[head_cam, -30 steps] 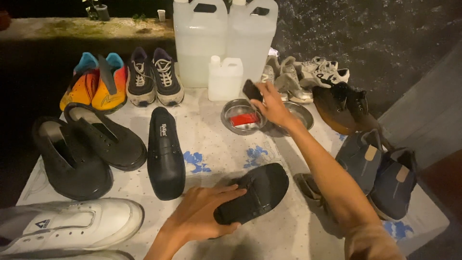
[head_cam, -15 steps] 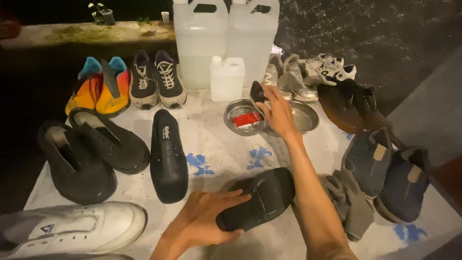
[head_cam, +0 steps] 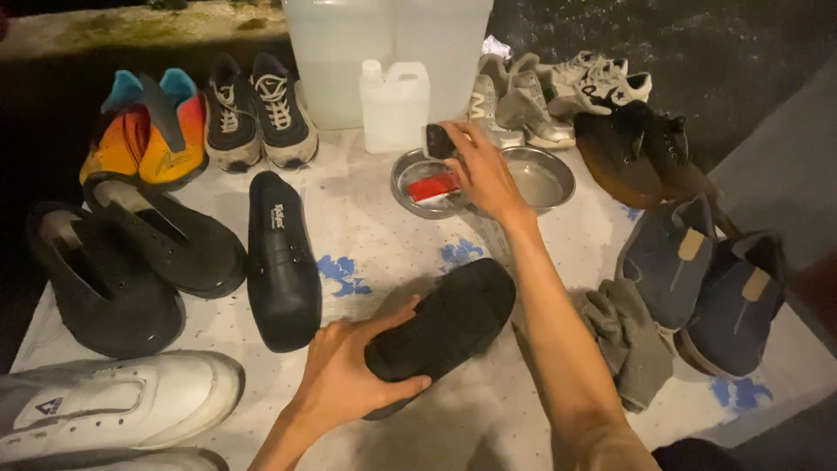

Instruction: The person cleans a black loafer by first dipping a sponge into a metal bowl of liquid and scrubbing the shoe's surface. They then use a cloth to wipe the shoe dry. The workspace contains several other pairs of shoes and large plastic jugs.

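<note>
My left hand (head_cam: 342, 377) grips a black slip-on shoe (head_cam: 445, 323) turned sole-up, low on the white patterned sheet (head_cam: 384, 244). My right hand (head_cam: 482, 170) reaches forward and is shut on a small dark brush (head_cam: 438, 139), held over a round metal bowl (head_cam: 410, 186) that contains a red block (head_cam: 433, 187). A second metal bowl (head_cam: 545, 179) sits just right of it. The matching black slip-on (head_cam: 279, 262) lies upright left of centre.
Pairs of shoes ring the sheet: black clogs (head_cam: 131, 262) and orange sneakers (head_cam: 144, 131) left, white sneaker (head_cam: 113, 406) bottom left, navy shoes (head_cam: 697, 279) right. A grey rag (head_cam: 628, 340) lies by my right arm. Translucent jugs (head_cam: 384, 52) and a small white jug (head_cam: 395, 105) stand behind.
The view has shifted slightly closer. My right hand with the brush stays over the bowls, moving a little left toward the bowl with the red block. The left hand keeps hold of the shoe.
</note>
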